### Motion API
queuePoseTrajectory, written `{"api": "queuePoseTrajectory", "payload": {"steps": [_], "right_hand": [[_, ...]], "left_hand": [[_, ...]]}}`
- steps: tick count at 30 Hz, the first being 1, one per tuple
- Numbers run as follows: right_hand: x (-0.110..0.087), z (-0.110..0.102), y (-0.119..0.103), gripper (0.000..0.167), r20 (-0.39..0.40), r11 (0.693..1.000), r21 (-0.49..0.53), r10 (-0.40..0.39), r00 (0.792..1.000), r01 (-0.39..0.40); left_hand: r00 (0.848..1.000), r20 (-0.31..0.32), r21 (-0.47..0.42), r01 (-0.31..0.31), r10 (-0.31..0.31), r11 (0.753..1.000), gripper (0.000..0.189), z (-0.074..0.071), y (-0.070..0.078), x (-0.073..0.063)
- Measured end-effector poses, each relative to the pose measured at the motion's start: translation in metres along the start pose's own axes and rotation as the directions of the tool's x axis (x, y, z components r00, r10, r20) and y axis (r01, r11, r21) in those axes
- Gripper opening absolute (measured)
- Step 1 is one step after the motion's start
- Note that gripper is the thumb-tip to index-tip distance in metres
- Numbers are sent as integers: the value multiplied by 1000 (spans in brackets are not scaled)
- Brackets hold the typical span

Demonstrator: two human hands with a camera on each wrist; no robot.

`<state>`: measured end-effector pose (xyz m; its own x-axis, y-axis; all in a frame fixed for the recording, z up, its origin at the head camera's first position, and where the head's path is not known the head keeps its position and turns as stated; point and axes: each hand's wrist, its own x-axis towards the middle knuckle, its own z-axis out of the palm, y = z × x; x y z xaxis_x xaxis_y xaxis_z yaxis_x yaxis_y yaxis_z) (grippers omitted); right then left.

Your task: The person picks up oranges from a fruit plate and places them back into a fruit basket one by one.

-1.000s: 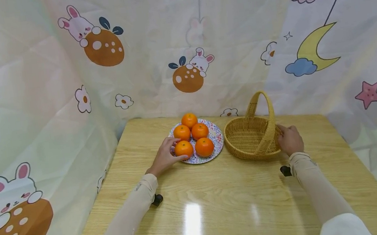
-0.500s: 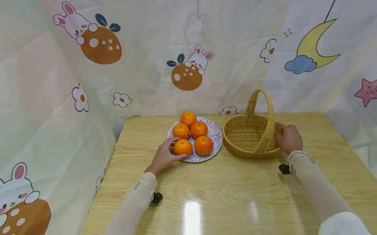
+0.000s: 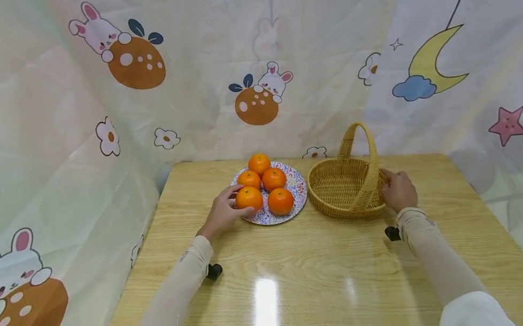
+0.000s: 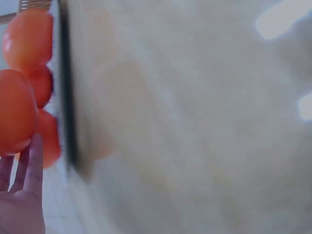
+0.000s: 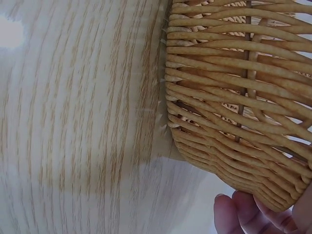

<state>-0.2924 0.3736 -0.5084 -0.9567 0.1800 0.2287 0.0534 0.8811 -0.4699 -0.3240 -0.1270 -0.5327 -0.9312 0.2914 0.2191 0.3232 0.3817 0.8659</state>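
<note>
My left hand (image 3: 223, 210) grips an orange (image 3: 248, 200) between thumb and fingers, at the front left of a speckled round plate (image 3: 299, 191). In the left wrist view this orange (image 4: 17, 112) sits a little higher than those beside it, with fingertips against its surface. Several more oranges (image 3: 280, 201) rest on the plate. To the plate's right stands a woven wicker basket (image 3: 340, 211) with an arched handle, nothing inside it that I can see. My right hand (image 3: 399, 190) holds the basket's right end; in the right wrist view its fingers (image 5: 243, 214) curl against the weave.
The light wooden table (image 3: 314, 286) reflects a bright glare near its front. A printed cloth backdrop (image 3: 207, 110) hangs close behind the table's back edge and along both sides. Each wrist carries a small black device (image 3: 213, 271).
My left hand has closed more around the front-left orange and shifted it slightly up and to the left. The right hand and basket hold their place; the head view has drifted slightly.
</note>
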Motion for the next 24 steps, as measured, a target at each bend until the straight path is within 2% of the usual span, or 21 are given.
{"api": "queuePoseTrajectory", "payload": {"steps": [4,9,16,24], "right_hand": [[-2,1,0,53,-9,1000,9,-10,1000,10],[-3,1,-2,54,-2,1000,24,1,1000,-1],[-4,-1,-4,56,31,999,17,31,999,-32],[1,-1,-2,55,28,1000,15,26,999,-26]], "left_hand": [[1000,-3,-15,-13,13,1000,74,-2,13,12],[999,25,-21,-44,44,999,73,7,32,33],[992,105,-13,-66,67,998,78,35,60,61],[981,174,0,-85,84,996,76,68,85,84]]}}
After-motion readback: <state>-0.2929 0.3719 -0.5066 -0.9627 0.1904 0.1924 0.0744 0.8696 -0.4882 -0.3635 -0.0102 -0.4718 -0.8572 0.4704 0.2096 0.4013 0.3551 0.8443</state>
